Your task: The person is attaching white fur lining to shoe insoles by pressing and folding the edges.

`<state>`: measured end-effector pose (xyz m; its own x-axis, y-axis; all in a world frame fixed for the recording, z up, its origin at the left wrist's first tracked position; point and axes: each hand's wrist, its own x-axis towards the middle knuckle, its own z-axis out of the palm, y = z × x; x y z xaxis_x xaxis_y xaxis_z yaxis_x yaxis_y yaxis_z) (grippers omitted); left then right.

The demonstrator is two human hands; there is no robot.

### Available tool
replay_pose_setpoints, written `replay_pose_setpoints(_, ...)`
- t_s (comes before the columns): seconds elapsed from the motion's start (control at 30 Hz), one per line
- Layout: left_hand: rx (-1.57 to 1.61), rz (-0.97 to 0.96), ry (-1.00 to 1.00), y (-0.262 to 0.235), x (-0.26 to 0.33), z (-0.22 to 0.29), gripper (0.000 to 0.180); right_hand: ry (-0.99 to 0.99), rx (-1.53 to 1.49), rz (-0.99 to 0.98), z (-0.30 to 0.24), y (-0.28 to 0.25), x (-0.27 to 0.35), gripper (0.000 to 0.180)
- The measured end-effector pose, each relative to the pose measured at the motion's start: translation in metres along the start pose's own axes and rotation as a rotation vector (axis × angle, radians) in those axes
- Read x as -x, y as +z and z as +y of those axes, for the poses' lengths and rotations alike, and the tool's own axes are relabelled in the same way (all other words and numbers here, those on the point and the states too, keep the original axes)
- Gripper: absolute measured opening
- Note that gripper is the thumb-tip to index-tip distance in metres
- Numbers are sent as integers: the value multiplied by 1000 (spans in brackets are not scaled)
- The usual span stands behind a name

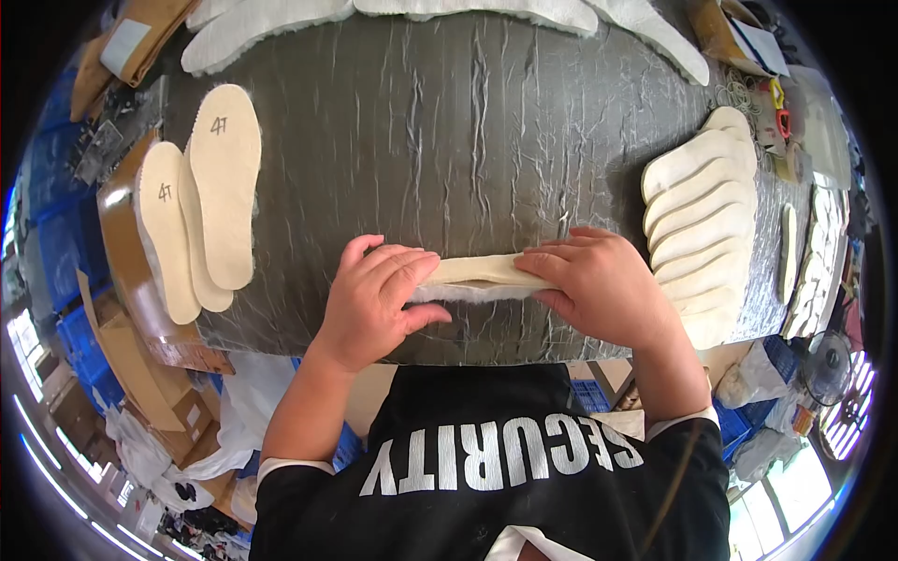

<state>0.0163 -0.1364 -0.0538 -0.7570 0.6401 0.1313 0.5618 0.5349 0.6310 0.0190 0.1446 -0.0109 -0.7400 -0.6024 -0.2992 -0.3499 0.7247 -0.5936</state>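
Cream insole (pixel 477 273), fleece-lined: held on edge near the front of the grey wrinkled table (pixel 468 122). One end is pinched by the left hand (pixel 374 304), the other by the right hand (pixel 603 285), fingers pressed together. Two flat insoles (pixel 201 210) lie left; a fanned insole stack (pixel 702 215) is set right.

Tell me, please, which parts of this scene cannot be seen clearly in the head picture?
- Insole, head view: both ends are hidden under the left hand and the right hand.
- Fan of insoles, head view: they overlap, so the lower ones cannot be counted.
- Fleecy pieces, head view: cut off by the top edge.
- Small items, head view: too small and bent by the rim.
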Motion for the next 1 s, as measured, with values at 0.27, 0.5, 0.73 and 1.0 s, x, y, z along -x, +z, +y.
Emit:
replay_pose_setpoints(0.27,130,56,-53,7,-10,-8,38,9,74,51,-16,-3,-22,39)
replay_pose_setpoints(0.5,198,71,-84,11,-10,-10,29,-33,201,222,-19,16,-38,25)
replay_pose_setpoints(0.73,238,79,-94,15,-4,-17,29,-47,209,266,-20,19,-38,18)
replay_pose_setpoints(1.0,449,138,-106,6,3,-13,37,-88,193,380,-28,31,-23,16)
